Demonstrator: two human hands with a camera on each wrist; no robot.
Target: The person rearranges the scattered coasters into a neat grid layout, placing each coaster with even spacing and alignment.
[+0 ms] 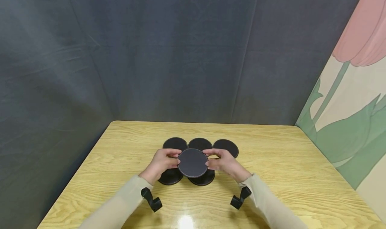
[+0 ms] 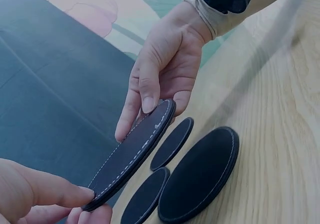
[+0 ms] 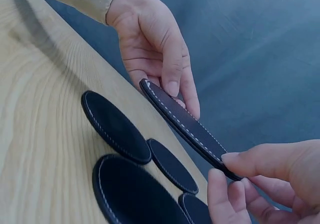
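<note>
A round black coaster (image 1: 193, 163) with pale stitching round its rim is held between both hands, tilted and raised above the table. My left hand (image 1: 161, 162) pinches its left edge, thumb on the upper face and fingers beneath. At the opposite edge my right hand (image 1: 226, 163) grips it the same way; its thumb (image 2: 148, 103) lies on top in the left wrist view. Below, more black coasters lie flat: a back row with a left one (image 1: 175, 142), a middle one (image 1: 200, 142) and a right one (image 1: 227, 148), and a front pair (image 1: 170, 177), (image 1: 204, 178) partly covered by the held coaster.
The coasters lie on a light wood-grain table (image 1: 120, 155). Dark cloth (image 1: 181, 54) hangs behind it and along the left side. To the right stands a wall panel (image 1: 346, 121) painted with a tulip. Each wrist carries a small black mount (image 1: 151, 199).
</note>
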